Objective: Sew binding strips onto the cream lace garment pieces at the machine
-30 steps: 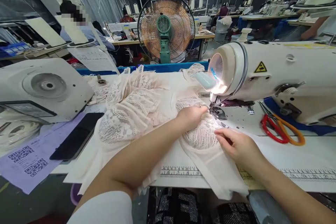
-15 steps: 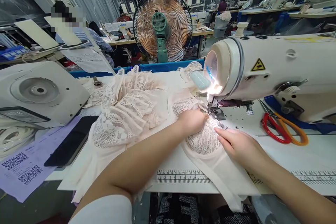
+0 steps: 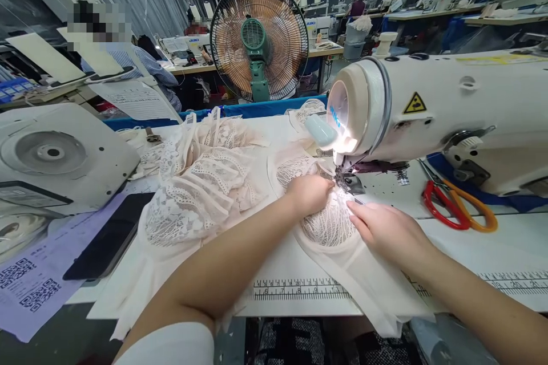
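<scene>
A cream lace garment piece (image 3: 331, 225) lies under the presser foot (image 3: 349, 182) of a white sewing machine (image 3: 436, 108). My left hand (image 3: 309, 194) rests on the lace just left of the foot, its fingers curled and pressing the fabric down. My right hand (image 3: 387, 231) lies on the fabric's near right edge below the foot, with the fingers together pinching that edge. A lamp on the machine head lights the spot between both hands.
A pile of lace pieces (image 3: 201, 182) lies to the left. Red and orange scissors (image 3: 458, 205) rest right of the needle. A black phone (image 3: 107, 236), a QR-code sheet (image 3: 29, 288), another machine (image 3: 55, 159), a fan (image 3: 259, 40) and a seated person (image 3: 141, 65) are around.
The view has shifted slightly up and left. Both hands stay on the lace at the presser foot, with the right hand edging a little closer to it.
</scene>
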A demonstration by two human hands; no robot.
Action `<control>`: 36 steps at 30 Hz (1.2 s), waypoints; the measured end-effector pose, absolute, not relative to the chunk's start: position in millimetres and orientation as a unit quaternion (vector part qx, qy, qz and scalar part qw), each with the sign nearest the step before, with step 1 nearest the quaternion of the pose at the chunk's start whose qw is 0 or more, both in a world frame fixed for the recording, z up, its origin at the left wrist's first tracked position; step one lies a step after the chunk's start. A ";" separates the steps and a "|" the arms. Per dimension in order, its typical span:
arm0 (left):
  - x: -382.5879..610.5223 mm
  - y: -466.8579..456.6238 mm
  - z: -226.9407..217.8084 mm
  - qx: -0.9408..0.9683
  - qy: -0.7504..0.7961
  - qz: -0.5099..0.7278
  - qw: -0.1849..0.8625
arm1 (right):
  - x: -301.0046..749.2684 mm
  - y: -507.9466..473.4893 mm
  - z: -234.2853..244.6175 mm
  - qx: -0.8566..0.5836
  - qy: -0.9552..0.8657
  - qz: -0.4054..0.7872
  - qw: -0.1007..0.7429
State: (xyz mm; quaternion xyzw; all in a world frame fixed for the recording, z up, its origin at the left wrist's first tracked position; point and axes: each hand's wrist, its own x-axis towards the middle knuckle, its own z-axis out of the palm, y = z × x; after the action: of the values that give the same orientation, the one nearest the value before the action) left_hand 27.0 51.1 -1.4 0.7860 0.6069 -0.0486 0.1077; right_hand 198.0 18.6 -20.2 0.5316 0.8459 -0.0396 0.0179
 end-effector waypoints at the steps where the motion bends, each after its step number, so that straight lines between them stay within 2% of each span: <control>1: 24.7 52.7 -2.5 0.787 0.607 -0.038 0.106 | 196.6 18.7 -19.2 0.535 0.844 -0.031 0.020; 7: 7.5 48.5 4.0 0.791 0.603 0.037 0.095 | 207.8 8.9 -11.8 0.533 0.846 -0.015 -0.020; 11: 9.2 24.5 26.6 0.821 0.567 -0.014 0.057 | 229.7 0.6 -14.0 0.463 0.883 -0.042 -0.063; 17: 13.1 5.2 33.3 0.799 0.569 -0.167 0.099 | 244.9 3.0 -30.6 0.406 0.911 -0.041 -0.055; 20: 8.1 9.9 27.6 0.779 0.582 -0.202 0.121 | 243.8 7.9 -36.1 0.403 0.911 -0.050 -0.070; 29: -6.9 33.5 28.5 0.760 0.611 -0.193 0.110 | 227.2 26.1 -30.6 0.430 0.895 -0.092 -0.071; 34: -14.4 47.8 27.3 0.764 0.612 -0.170 0.113 | 213.8 33.7 -17.9 0.478 0.873 -0.092 0.008; 36: -16.9 53.4 27.2 0.771 0.606 -0.159 0.114 | 210.4 36.3 -21.0 0.492 0.865 -0.096 -0.015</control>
State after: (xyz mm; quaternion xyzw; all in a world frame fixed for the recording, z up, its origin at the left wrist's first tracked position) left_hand -16.9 53.4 27.2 0.7707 0.6062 -0.1595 0.1142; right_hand 210.4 36.3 -21.0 0.4924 0.8649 -0.0964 -0.0149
